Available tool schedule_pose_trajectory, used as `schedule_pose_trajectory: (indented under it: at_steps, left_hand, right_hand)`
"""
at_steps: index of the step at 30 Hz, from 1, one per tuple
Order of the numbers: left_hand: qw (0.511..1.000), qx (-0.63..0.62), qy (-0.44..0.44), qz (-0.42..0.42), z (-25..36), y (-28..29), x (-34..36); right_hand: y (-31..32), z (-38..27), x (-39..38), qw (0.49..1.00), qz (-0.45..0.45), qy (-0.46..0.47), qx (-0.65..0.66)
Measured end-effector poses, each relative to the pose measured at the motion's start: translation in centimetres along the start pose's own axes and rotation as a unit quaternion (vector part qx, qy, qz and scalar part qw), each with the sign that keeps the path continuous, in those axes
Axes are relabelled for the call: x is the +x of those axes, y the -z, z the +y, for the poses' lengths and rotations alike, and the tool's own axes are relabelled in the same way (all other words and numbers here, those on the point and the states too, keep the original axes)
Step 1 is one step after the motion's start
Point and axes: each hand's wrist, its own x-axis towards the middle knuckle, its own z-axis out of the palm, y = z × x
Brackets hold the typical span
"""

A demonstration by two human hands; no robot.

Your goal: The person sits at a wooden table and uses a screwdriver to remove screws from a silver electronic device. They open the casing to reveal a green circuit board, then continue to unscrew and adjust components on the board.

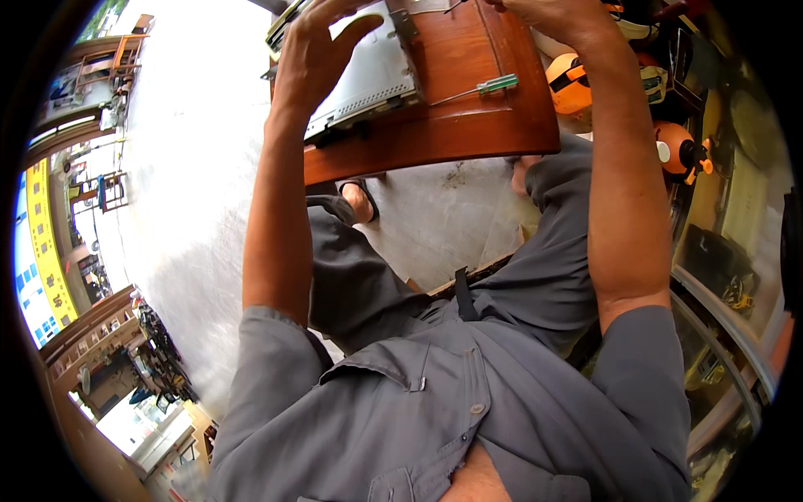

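A flat silver metal device case with a row of small vent holes lies on the left part of a polished reddish-brown wooden table. My left hand is over the left side of the case, thumb stretched out apart from the fingers, whose tips pass beyond the upper edge. To the right, my right hand is over the table's far right part. Its fingers are mostly cut off by the upper edge, so any grip is hidden. Between case and right hand lies a screwdriver with a green, clear handle, untouched.
An orange round container and an orange spray bottle stand right of the table. A glass-sided case lines the right side. Pale floor stretches left, toward cluttered shelves. My legs straddle the table's near side.
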Motion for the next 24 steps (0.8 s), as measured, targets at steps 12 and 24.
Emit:
schedule_pose_trajectory:
  at_steps: [12,24]
  left_hand:
    - [0.994,0.001,0.07,0.085,-4.1,3.2,-12.3]
    - [0.993,0.074,0.092,-0.011,-3.6,5.1,-13.6]
  right_hand:
    - [-4.8,3.4,-1.4,0.991,-0.07,0.0,-0.115]
    - [-7.7,0.1,-3.7,0.95,-0.195,0.005,-0.242]
